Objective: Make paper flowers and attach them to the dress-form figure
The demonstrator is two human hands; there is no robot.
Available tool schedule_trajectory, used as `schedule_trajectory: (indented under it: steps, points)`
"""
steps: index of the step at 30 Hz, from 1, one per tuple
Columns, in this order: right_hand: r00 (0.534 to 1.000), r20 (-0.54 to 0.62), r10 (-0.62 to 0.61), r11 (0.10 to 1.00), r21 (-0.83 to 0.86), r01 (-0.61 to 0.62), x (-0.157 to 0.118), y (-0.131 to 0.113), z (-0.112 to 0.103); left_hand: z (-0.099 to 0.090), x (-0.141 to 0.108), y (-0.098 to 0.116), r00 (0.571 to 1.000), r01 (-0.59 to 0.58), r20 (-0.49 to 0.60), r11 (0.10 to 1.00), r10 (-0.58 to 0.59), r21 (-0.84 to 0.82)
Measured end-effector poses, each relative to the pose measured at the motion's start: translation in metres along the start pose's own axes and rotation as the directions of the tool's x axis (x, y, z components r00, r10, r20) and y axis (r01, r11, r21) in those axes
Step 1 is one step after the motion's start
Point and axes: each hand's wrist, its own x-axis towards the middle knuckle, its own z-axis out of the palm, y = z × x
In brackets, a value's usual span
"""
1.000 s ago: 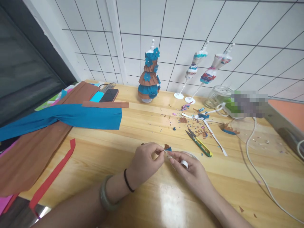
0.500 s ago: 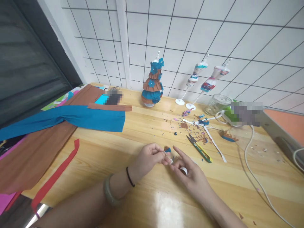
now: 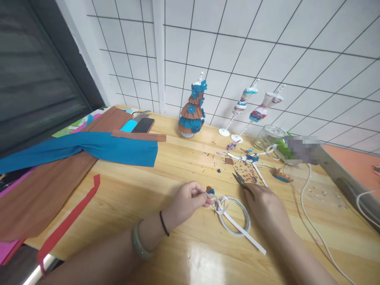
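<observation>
Working before a jar (image 3: 268, 137), left hand (image 3: 190, 196) pinches paper fan (image 3: 210, 190); right hand's grip (image 3: 265, 200) over snips (image 3: 240, 179) is unclear.

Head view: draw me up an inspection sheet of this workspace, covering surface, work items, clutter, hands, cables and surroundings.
Surface: wooden table, light-coloured, reflecting light near the front.
Work items: small blue-and-brown paper piece at the left fingertips; ring-shaped roll lying flat; white strip across it.
Clutter: paper scraps beyond the snips; blue paper over brown paper, left.
Hands: left hand pinching the paper piece; right hand over the handles of the snips, grip hidden.
Cables: white cable curving down the right side.
Surroundings: tiled wall behind.
</observation>
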Motion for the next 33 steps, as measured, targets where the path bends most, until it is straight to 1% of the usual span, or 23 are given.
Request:
schedule_trajectory:
  steps: [1,2,4,6,8,9,11,13,15,16,18,21,23,25,28,33]
  points:
    - [1.0,0.012,-0.017,0.999,-0.038,0.017,0.0,0.0,0.0,0.0,0.0,0.001,1.0,0.003,-0.003,1.0,-0.003,-0.003]
    - [1.0,0.013,-0.009,0.999,-0.052,0.009,0.0,0.0,0.0,0.0,0.0,0.002,1.0,0.009,-0.006,1.0,-0.009,-0.008]
    - [0.999,0.0,0.053,0.998,-0.042,-0.053,0.0,0.001,-0.005,0.001,0.0,0.004,1.0,0.019,-0.014,1.0,-0.019,-0.02]
    - [0.99,0.018,0.142,0.989,0.05,-0.142,0.0,0.002,-0.013,0.0,0.0,0.004,1.0,0.024,-0.019,0.999,-0.025,-0.033]
    - [0.981,0.063,0.185,0.958,0.213,-0.194,-0.004,0.0,-0.027,0.0,0.0,0.003,0.999,0.029,-0.02,0.999,-0.03,-0.045]
    - [0.984,0.081,0.16,0.94,0.291,-0.176,-0.006,-0.003,-0.035,0.0,0.0,0.003,0.999,0.029,-0.02,0.998,-0.03,-0.046]
    - [0.998,0.062,0.028,0.918,0.394,-0.05,-0.014,-0.014,-0.053,0.001,-0.001,0.002,0.999,0.024,-0.021,0.999,-0.025,-0.041]
    - [0.982,0.138,-0.126,0.903,0.426,0.056,-0.021,-0.029,-0.067,0.001,-0.002,0.002,1.0,0.012,-0.02,0.999,-0.013,-0.029]
    - [0.943,0.22,-0.249,0.904,0.401,0.145,-0.026,-0.042,-0.073,0.002,-0.002,0.001,1.0,-0.001,-0.019,1.0,0.001,-0.014]
    - [0.929,0.231,-0.291,0.908,0.372,0.192,-0.028,-0.047,-0.072,0.002,-0.003,0.001,1.0,-0.011,-0.02,1.0,0.011,-0.003]
    - [0.915,0.204,-0.349,0.917,0.274,0.289,-0.029,-0.053,-0.067,0.002,-0.003,0.0,0.999,-0.033,-0.021,0.999,0.033,0.021]
    - [0.914,0.108,-0.39,0.92,0.074,0.384,-0.029,-0.058,-0.056,0.001,-0.004,-0.002,0.998,-0.065,-0.015,0.996,0.066,0.066]
    - [0.913,0.069,-0.401,0.914,-0.032,0.404,-0.028,-0.062,-0.053,0.0,-0.005,-0.002,0.995,-0.099,-0.007,0.988,0.101,0.119]
    - [0.912,0.053,-0.406,0.907,-0.1,0.41,-0.027,-0.066,-0.053,0.0,-0.006,-0.002,0.99,-0.135,-0.004,0.973,0.139,0.189]
    - [0.906,0.053,-0.42,0.894,-0.146,0.423,-0.025,-0.072,-0.056,0.001,-0.008,0.0,0.981,-0.185,0.003,0.945,0.192,0.271]
    - [0.902,0.065,-0.426,0.884,-0.183,0.43,-0.021,-0.078,-0.06,0.001,-0.008,-0.001,0.971,-0.236,0.039,0.925,0.235,0.299]
